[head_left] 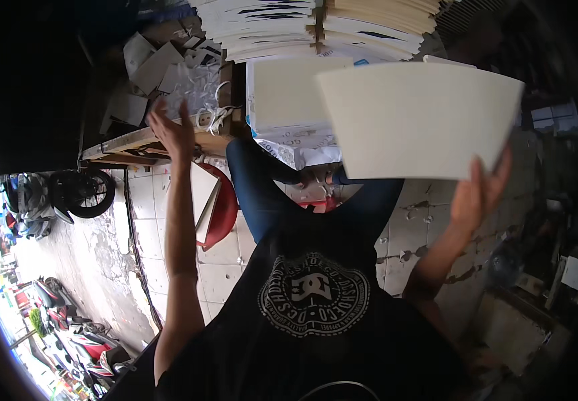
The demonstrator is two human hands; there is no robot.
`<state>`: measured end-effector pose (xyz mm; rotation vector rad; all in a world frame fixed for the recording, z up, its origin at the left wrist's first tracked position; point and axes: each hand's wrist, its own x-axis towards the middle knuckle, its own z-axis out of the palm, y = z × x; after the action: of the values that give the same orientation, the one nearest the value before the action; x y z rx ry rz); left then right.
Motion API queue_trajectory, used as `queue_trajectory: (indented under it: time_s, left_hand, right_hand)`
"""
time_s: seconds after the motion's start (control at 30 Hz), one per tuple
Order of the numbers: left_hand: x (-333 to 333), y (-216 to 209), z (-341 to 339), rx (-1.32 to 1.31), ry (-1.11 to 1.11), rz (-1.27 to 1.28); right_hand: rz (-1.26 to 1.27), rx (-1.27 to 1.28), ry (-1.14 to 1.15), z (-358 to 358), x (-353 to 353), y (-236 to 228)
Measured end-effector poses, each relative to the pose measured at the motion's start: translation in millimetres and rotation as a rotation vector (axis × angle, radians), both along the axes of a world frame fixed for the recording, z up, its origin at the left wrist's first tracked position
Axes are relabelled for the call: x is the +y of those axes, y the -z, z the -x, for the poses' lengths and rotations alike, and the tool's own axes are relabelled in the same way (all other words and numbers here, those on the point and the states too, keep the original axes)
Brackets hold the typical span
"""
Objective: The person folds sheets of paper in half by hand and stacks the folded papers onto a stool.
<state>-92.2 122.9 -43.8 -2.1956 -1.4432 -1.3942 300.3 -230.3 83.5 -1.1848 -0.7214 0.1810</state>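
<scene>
My right hand [477, 195] grips a large cream sheet of card [422, 123] by its near right corner, thumb on the upper face. The sheet is held up in front of me and hides part of what lies behind it. On the left my left hand [174, 132] is raised with its fingers apart and holds nothing. It is nearest to the edge of a wooden table [128, 142], which bears crumpled clear plastic [195, 87] and paper scraps [152, 67]. More cream sheets [289, 93] lie in a pile between the hands.
Tall stacks of paper [259, 30] rise at the back. White wrapped packages [295, 150] stand under the pile. A power socket [204, 120] with white cable sits at the table edge. A red stool [225, 214] with boards [203, 200] is at my left; motorbikes [81, 194] stand farther left.
</scene>
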Motion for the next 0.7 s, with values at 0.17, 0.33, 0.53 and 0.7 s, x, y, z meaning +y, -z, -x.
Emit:
queue_trajectory:
  time_s: [0.17,0.33,0.53,0.7]
  left_hand:
    - [-94.0,27.8,-78.0,-0.481,0.344,0.833]
    - [-122.0,16.7,-102.1,-0.524,0.303,0.775]
    - [-144.8,-5.7,-91.9,-0.329,0.305,0.497]
    - [-143.4,-14.8,-93.9,-0.205,0.329,0.526]
  right_hand:
    - [0.137,0.341,-0.19,-6.1,71.2,86.0]
    - [0.122,0.361,-0.143,15.9,118.4,115.4]
    - [0.267,0.212,-0.098,26.0,150.4,133.0]
    - [0.265,0.162,-0.123,25.4,151.8,133.6]
